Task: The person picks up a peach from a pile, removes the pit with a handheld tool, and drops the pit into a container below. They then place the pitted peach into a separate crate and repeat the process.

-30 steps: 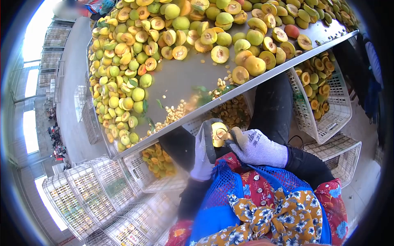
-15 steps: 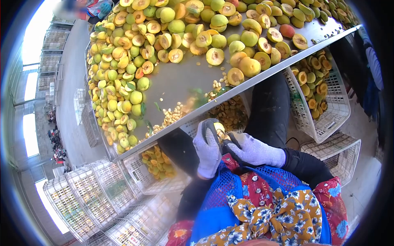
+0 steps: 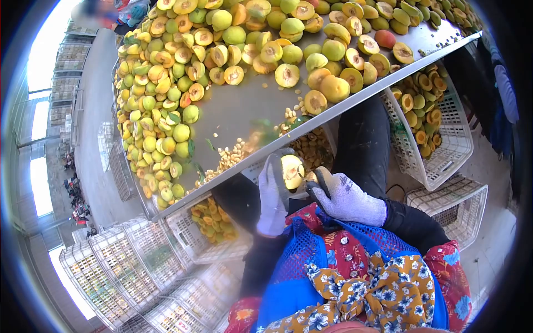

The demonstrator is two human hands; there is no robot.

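Note:
My left hand (image 3: 273,194), in a white glove, grips a halved yellow fruit (image 3: 292,170) with its cut face turned toward me, just below the edge of the metal table (image 3: 244,108). My right hand (image 3: 347,200), also gloved, is closed on a small dark-handled tool (image 3: 317,187) whose tip touches the fruit half. Both hands are held in front of my blue mesh apron (image 3: 311,261). The table carries a large heap of whole and halved yellow-green fruits (image 3: 166,83) and several pale pits (image 3: 230,155) near its front edge.
White plastic crates of halved fruit stand under and beside the table, one at the right (image 3: 438,127), one at the lower left (image 3: 208,227). Empty stacked crates (image 3: 116,272) fill the lower left floor. Another person (image 3: 130,11) is at the table's far end.
My left hand has rotated so the fruit's cut face now shows again; half a second ago the glove covered it. My right hand with the tool stayed against the fruit.

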